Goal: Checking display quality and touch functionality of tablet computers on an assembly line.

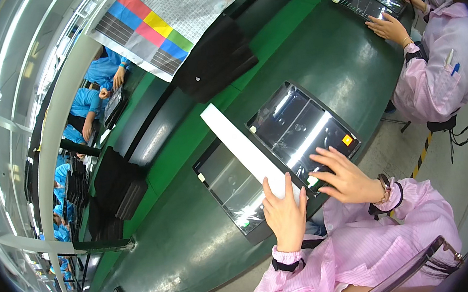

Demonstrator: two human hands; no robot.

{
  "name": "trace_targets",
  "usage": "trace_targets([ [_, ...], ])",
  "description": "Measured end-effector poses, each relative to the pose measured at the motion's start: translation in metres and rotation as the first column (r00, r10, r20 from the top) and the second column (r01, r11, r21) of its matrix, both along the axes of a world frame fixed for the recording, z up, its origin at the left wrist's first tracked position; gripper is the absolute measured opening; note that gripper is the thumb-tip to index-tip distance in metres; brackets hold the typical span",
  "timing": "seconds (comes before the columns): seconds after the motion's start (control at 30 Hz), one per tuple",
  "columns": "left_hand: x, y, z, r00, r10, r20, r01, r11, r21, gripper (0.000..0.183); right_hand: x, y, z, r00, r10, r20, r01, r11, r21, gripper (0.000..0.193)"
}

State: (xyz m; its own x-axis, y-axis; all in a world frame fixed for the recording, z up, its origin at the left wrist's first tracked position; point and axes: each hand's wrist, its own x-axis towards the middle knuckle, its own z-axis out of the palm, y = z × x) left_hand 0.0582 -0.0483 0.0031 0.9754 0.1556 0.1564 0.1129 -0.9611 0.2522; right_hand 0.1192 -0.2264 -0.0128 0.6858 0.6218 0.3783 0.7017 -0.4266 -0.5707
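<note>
Two dark, glossy flat screen panels in black frames lie side by side on the green bench in front of me. A long white strip [239, 145] lies slantwise between them, over the inner edge of the left panel [229, 180]. My left hand [286, 217] rests on the near end of this strip, fingers apart. Over the near right part of the right panel [295, 131], my right hand [349, 179] has its fingers spread, the lower ones close to a small pale tab at the panel's near corner. An orange square sticker [347, 140] sits on that panel, beyond my right fingertips.
A sheet with coloured blocks [162, 31] hangs above the bench. Behind it are stacks of black flat parts [214, 62]. At the right, a co-worker in pink [436, 62] handles another panel [370, 0]. People in blue [87, 101] work across the line.
</note>
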Motion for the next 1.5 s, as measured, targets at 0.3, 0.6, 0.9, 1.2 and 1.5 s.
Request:
trace_targets([
  [0.3, -0.061, 0.054, -0.011, 0.981, 0.156, 0.116, -0.156, 0.988, -0.008, 0.059, -0.01, 0.012, -0.009, 0.988, 0.151, 0.026, -0.141, 0.959, -0.244, 0.05],
  [0.6, -0.095, 0.075, -0.046, 0.929, 0.343, 0.141, -0.336, 0.939, -0.072, 0.051, -0.007, 0.027, -0.021, 0.988, 0.074, 0.135, -0.025, 0.944, -0.33, 0.055],
  [0.9, -0.102, 0.087, -0.053, 0.962, 0.257, 0.088, -0.255, 0.966, -0.036, 0.042, -0.01, 0.033, -0.019, 0.996, 0.071, 0.048, -0.049, 0.931, -0.362, 0.054],
  [1.2, -0.101, 0.091, -0.052, 0.958, 0.258, 0.123, -0.252, 0.966, -0.067, 0.051, -0.009, 0.027, -0.025, 0.98, -0.004, 0.198, 0.074, 0.935, -0.348, 0.05],
  [1.5, -0.099, 0.097, -0.053, 0.96, 0.238, 0.147, -0.229, 0.971, -0.075, 0.047, -0.007, 0.002, -0.015, 0.983, -0.105, 0.148, 0.151, 0.927, -0.342, 0.056],
])
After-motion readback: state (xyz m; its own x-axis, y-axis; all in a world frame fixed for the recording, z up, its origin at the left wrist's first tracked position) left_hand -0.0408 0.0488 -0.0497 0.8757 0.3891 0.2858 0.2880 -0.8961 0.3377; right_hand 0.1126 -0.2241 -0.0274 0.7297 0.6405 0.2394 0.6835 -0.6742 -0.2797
